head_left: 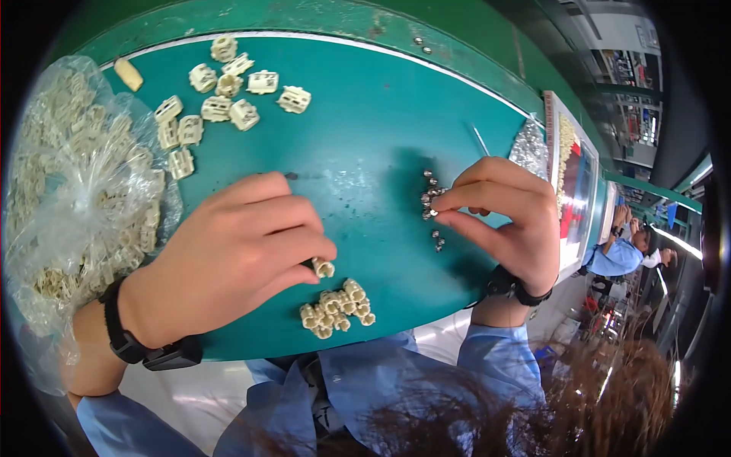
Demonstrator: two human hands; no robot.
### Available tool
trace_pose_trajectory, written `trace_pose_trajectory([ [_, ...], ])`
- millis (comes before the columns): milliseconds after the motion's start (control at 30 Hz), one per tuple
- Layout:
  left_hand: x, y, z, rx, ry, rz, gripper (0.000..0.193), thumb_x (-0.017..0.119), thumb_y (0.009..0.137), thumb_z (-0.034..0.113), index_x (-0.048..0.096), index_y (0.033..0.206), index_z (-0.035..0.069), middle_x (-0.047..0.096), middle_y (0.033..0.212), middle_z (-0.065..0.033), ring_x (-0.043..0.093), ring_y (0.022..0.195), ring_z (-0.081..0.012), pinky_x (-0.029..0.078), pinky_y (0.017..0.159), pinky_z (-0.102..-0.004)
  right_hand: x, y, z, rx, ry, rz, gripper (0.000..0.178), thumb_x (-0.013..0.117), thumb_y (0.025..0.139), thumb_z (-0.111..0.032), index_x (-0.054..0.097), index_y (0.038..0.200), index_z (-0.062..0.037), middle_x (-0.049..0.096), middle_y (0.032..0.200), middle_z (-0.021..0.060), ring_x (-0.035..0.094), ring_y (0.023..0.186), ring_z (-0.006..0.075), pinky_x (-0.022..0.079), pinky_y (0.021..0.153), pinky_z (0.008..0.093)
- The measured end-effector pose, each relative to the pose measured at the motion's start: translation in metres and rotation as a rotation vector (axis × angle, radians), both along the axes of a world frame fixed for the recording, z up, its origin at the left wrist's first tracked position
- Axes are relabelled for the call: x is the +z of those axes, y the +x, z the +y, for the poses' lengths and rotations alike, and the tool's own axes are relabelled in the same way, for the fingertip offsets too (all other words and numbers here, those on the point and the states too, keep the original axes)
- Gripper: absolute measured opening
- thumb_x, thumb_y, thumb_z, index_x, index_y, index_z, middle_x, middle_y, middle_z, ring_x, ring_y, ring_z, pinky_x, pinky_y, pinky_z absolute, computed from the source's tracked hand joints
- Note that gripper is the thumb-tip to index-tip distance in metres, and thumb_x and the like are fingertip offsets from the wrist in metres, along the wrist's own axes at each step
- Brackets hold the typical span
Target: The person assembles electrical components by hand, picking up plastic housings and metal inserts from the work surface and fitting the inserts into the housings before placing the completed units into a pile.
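My left hand point(244, 251) is closed in a pinch on a small cream plastic sleeve point(324, 268), hollow with its round end showing. Just below that hand, a cluster of similar cream sleeves point(335, 306) sits near the front edge of the green mat point(373, 152). To the right, my right hand point(506, 217) has thumb and forefinger closed at a small pile of shiny metal pieces point(428, 190). One bright piece appears between those fingertips. A few more metal pieces point(438, 241) lie just below the pile.
Larger cream plastic housings point(217, 109) are scattered at the far left. A clear bag point(76, 198) full of cream parts fills the left side. At the right are a bag of metal pieces point(529, 146), a thin rod point(480, 141) and a white-framed tray point(556, 145). Another person point(613, 255) works beyond.
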State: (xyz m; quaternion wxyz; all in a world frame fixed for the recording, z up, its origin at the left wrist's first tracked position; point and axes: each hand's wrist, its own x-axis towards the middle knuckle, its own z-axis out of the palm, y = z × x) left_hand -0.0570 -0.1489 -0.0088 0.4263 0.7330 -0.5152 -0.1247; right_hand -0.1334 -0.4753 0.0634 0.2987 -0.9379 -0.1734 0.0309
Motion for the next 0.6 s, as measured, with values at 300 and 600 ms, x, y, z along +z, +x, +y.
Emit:
trace_pose_trajectory([
  [300,-0.003,0.004,0.002,-0.147,0.012,-0.101,0.025,0.095,0.082,0.017,0.090,0.106,0.019,0.078,0.102,0.0051,0.065,0.089,-0.0200,0.050,0.081,-0.0375,0.000,-0.011,-0.016,0.104,-0.186,0.195,0.023,0.093,0.083,-0.003,0.087,0.104,-0.0083,0.078,0.096,0.0069,0.077,0.086,0.0295,0.061,0.074,0.0411],
  [600,0.003,0.009,0.005,-0.157,0.033,-0.038,0.030,0.094,0.082,0.010,0.090,0.110,0.019,0.079,0.105,0.0039,0.068,0.092,-0.0212,0.053,0.086,-0.0379,0.002,-0.006,-0.013,0.139,-0.160,0.258,0.016,0.089,0.086,0.000,0.082,0.099,-0.0064,0.077,0.097,0.0078,0.076,0.084,0.0289,0.061,0.070,0.0389],
])
